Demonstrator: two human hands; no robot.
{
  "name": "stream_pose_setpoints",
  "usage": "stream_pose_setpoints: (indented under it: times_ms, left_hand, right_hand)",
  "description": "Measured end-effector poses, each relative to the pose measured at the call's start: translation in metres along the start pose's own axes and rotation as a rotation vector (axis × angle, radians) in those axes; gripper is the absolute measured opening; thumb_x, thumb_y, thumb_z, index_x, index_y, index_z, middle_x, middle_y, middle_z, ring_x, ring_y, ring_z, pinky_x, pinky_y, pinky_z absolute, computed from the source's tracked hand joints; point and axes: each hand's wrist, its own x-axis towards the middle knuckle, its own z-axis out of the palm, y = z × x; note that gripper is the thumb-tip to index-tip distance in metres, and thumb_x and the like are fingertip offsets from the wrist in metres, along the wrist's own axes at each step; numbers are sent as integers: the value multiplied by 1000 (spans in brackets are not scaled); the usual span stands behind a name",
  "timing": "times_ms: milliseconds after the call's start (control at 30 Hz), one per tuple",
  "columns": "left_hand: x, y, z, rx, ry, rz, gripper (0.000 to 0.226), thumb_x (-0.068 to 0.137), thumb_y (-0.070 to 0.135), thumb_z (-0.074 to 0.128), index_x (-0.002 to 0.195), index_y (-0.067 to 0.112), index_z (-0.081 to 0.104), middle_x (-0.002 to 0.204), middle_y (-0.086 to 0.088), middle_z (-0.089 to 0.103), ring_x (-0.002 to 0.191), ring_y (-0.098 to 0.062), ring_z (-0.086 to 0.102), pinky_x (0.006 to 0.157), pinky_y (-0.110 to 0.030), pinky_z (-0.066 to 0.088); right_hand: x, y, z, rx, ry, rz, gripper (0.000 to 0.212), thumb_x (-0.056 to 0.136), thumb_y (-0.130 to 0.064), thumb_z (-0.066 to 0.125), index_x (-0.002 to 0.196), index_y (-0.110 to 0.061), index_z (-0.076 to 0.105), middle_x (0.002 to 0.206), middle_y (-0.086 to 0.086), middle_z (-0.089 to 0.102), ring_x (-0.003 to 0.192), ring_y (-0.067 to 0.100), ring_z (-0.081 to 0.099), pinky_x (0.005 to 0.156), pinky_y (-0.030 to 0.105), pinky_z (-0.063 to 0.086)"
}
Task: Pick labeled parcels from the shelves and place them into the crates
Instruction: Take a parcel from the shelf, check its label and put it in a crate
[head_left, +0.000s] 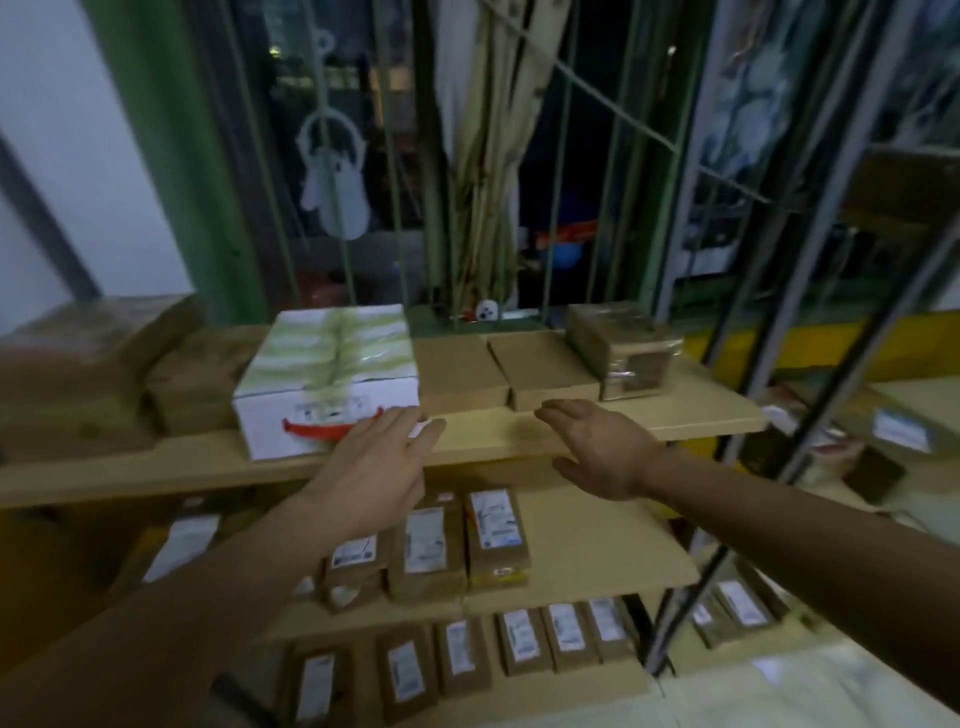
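Note:
A white box (327, 395) with green tape, a label and a red mark on its front stands on the top shelf (498, 431). My left hand (376, 462) reaches up to its front right corner with straight fingers and holds nothing. My right hand (597, 447) hovers open over the shelf's front edge, just before two flat brown parcels (511, 374). A taped brown parcel (621, 348) sits at the shelf's right. Labeled brown parcels (457, 540) stand on the middle shelf, and several more (519, 644) line the lower shelf.
Large brown parcels (88, 374) fill the top shelf's left end. Dark metal rack posts (779, 364) slant down at the right, with more labeled parcels (898, 431) on a neighbouring rack. A barred window is behind the shelf.

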Motion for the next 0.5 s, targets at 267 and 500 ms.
stream_pose_setpoints:
  times_ms: [267,500]
  left_hand:
    - [102,12,-26,60,48,231,61,92,34,52,149,14,45,150,-17,45,134,-35,46,102,-45,46]
    - [178,44,-22,-169,-63,104,65,103,46,38,160,20,19,164,-7,19,150,-25,22,119,-43,27]
  right_hand:
    - [-28,71,-27,-52,51,215,69,99,-41,54,158,-19,25,164,5,26,146,27,35,109,43,44]
    - [-28,139,-20,28,131,303,69,98,-43,56,156,-25,24,165,6,21,147,29,31,114,43,40]
